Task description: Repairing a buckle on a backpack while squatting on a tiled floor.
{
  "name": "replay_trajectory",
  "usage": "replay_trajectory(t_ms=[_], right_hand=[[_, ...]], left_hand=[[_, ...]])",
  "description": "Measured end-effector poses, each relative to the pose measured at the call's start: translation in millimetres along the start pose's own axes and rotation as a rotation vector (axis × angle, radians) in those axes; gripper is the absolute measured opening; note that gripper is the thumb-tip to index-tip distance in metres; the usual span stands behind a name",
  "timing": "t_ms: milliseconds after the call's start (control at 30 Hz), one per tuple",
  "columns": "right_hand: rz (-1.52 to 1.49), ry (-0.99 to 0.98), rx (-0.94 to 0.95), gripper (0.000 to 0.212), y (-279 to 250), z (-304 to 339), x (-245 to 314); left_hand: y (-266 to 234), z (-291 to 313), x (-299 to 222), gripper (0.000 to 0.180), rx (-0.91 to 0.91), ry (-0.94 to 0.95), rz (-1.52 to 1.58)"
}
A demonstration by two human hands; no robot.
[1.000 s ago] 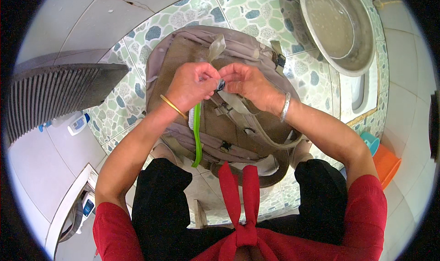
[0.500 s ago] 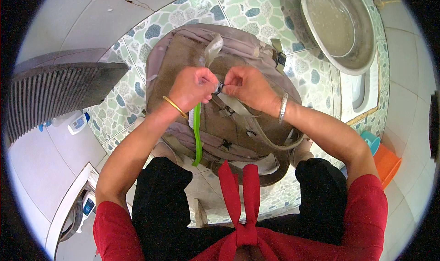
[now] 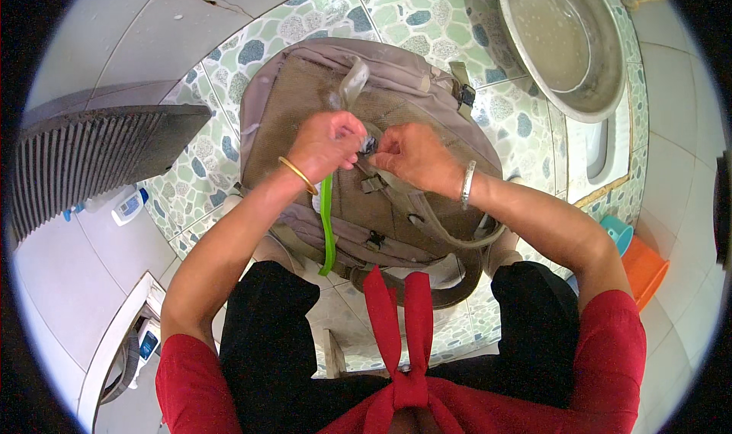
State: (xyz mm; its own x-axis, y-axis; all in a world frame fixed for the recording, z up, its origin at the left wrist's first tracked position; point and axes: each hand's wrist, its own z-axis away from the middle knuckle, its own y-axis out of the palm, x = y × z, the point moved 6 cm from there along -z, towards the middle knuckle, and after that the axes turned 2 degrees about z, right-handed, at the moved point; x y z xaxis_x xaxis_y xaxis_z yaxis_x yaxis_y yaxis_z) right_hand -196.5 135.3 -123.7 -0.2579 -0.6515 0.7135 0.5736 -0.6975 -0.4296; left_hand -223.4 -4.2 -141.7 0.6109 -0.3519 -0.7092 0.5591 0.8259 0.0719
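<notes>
we see the grey-brown backpack (image 3: 297, 91) lying flat on the floor between our knees, its straps uppermost. near its middle, a small dark buckle (image 3: 368, 144) sits between our fingertips. our left hand (image 3: 328, 148) has its grip closed on the buckle. our right hand (image 3: 415, 155) has its fingers bent in against the other side; whether that grip pinches the buckle or only touches it, we cannot tell. a pale strap end (image 3: 353, 83) sticks up loose just beyond our left hand. a long green handle (image 3: 328, 228) shows below our left wrist, its upper end hidden.

as for progress, we judge the handling of the buckle to be midway, since our fingers have not let go of it. the webbing there is too small to show what is done or left. pale smears on the bag's left edge may be suds.

farther out, a metal basin (image 3: 602, 87) of cloudy water stands to the right, with an orange bin (image 3: 644, 270) and a teal cup (image 3: 618, 236) nearer us. a dark ribbed board (image 3: 107, 159) juts in from the left. below it, a blue-capped white bottle (image 3: 130, 207) carries a label, too small for us to read. we make out no writing on the bag.
</notes>
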Motion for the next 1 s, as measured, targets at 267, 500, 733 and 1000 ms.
replay_trajectory(t_ms=[267, 500, 733, 1000], right_hand=[[-0.121, -0.041, -0.103, 0.020, 4.0, 0.6, -15.2], [-0.109, -0.006, -0.077, 0.022, 3.1, 3.6, -7.3], [-0.088, 0.036, -0.004, 0.019, 9.7, 3.3, -10.5], [-0.404, 0.234, 0.124, 0.012, 26.0, 1.1, -27.0]], left_hand=[[-2.3, -2.6, 4.8, 0.011, 0.019, 0.007, 0.044], [-2.3, -2.5, 9.1, 0.012, 0.019, 0.005, 0.057], [2.8, -2.8, 14.5, 0.009, 0.021, -0.014, 0.057], [2.1, -0.4, 12.4, 0.006, -0.053, 0.260, -0.376]])
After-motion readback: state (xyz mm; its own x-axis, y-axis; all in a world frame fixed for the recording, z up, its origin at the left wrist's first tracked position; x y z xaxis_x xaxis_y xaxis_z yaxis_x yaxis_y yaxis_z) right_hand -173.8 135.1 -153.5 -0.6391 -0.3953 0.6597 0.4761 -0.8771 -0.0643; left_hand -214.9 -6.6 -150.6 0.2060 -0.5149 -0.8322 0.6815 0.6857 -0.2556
